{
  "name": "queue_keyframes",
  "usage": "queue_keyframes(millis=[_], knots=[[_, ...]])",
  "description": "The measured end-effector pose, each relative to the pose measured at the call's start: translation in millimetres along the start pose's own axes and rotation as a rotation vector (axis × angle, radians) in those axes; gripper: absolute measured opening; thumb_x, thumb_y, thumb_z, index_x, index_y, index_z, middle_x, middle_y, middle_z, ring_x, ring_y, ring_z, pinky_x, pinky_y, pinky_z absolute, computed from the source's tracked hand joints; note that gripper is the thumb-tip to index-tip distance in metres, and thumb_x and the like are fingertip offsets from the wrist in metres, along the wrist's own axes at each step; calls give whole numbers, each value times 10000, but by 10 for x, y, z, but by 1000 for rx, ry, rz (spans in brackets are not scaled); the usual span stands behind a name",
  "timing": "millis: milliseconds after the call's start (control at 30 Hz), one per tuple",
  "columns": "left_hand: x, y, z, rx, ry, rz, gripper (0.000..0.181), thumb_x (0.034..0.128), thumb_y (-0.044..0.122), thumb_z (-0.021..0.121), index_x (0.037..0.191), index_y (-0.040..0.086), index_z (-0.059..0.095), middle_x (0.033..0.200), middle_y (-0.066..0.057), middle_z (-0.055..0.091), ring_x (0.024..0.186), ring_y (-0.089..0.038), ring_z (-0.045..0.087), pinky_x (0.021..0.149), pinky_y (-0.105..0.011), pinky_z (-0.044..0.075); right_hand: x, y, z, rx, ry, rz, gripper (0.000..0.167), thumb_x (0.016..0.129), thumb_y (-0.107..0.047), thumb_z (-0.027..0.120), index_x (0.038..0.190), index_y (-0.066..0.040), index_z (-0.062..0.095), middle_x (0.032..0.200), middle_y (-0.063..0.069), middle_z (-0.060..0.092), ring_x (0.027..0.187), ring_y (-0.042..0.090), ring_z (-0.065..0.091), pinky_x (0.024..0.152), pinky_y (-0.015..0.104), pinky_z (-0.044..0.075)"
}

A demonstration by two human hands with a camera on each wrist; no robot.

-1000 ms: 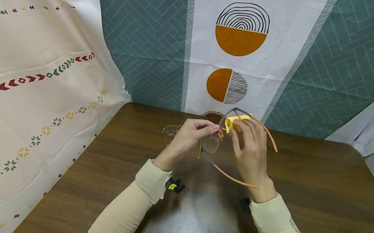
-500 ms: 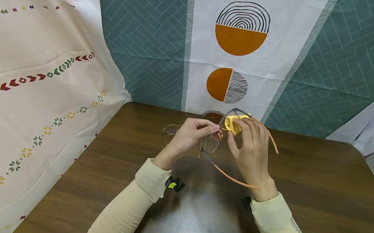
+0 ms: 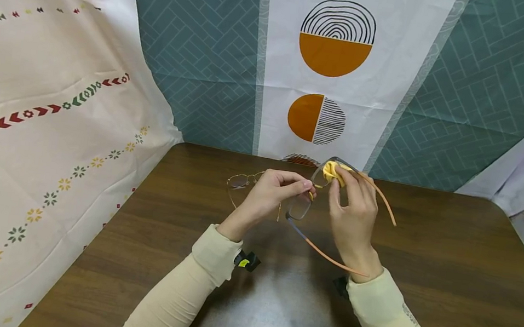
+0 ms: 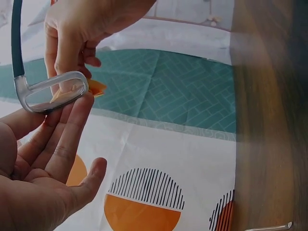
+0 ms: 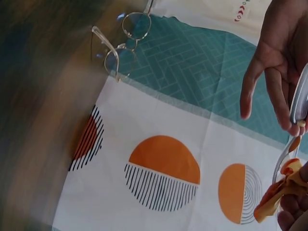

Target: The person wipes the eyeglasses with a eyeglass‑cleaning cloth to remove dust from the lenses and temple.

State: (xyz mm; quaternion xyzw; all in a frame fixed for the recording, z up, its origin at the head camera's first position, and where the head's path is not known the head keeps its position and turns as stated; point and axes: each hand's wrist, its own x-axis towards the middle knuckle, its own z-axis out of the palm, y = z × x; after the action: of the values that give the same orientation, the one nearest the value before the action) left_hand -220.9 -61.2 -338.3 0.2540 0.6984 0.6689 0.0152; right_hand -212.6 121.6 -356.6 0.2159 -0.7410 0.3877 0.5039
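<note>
My left hand pinches a pair of glasses near the bridge, above the table. The glasses have grey rims and orange-tipped temples, both spread outward. In my right hand a crumpled yellow cloth is pinched against the far lens. From the left wrist view, a rim crosses in front of the right hand's fingers, and the cloth pokes out past it. The right wrist view shows the cloth bunched in the right fingertips at the lens; part of that hand is cut off.
A second pair of glasses, with thin gold rims, stands on the brown wooden table behind the left hand, partly hidden by it. Patterned cloth hangs along the table's back edge, and a cream cloth borders its left side.
The held glasses have shifted slightly right and tilted. My right hand has moved the yellow cloth over the far lens, and its folds have bunched up differently.
</note>
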Motion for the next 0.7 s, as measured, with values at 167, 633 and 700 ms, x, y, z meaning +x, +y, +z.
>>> queue_keyframes(millis=[167,633,700], knots=[[0,-7,-4,16,10,8,209,1030,84,648,1028,-93,759,951,-139,769,843,-167,715,896,-368,583,-28,-26,25,12,-2,9,212,908,95,713,1116,60,741,983,237,709,983,433,635,945,498,462],[-2,-39,-53,17,49,33,233,1030,88,651,1040,-127,742,925,-140,767,949,-504,667,922,-338,561,-1,-16,-7,156,-147,-26,215,867,143,741,1044,28,781,998,175,698,962,380,601,899,437,413],[-3,-42,-62,22,54,33,230,1027,90,655,1033,-122,745,915,-131,766,924,-455,683,919,-349,564,13,-10,-20,168,-179,-37,213,867,146,746,1048,36,776,1008,183,696,999,384,614,947,434,424]])
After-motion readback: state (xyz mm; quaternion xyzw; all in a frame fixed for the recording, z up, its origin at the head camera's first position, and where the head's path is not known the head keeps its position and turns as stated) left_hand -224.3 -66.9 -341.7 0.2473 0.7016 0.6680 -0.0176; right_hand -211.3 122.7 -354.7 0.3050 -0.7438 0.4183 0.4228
